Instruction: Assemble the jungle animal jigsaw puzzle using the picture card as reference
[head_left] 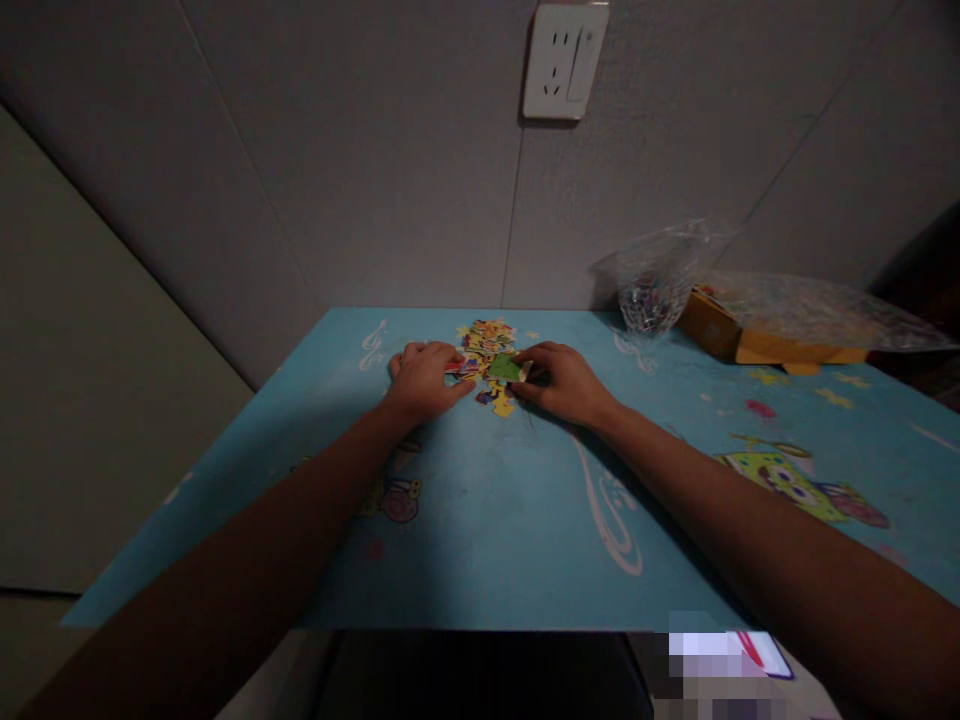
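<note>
A small heap of colourful jigsaw pieces [487, 350] lies near the far middle of the light blue cartoon-printed table [510, 500]. My left hand [424, 378] rests palm down at the heap's left side, its fingertips on the red and blue pieces. My right hand [562, 380] sits at the heap's right side, fingers curled and pinched on a green puzzle piece [505, 367] that touches the heap.
A crumpled clear plastic bag [660, 275] with small bits in it stands at the back right. Beside it lies a yellow box [765, 335] under clear wrap. A white wall socket [564, 60] is above. The table's front edge is near me.
</note>
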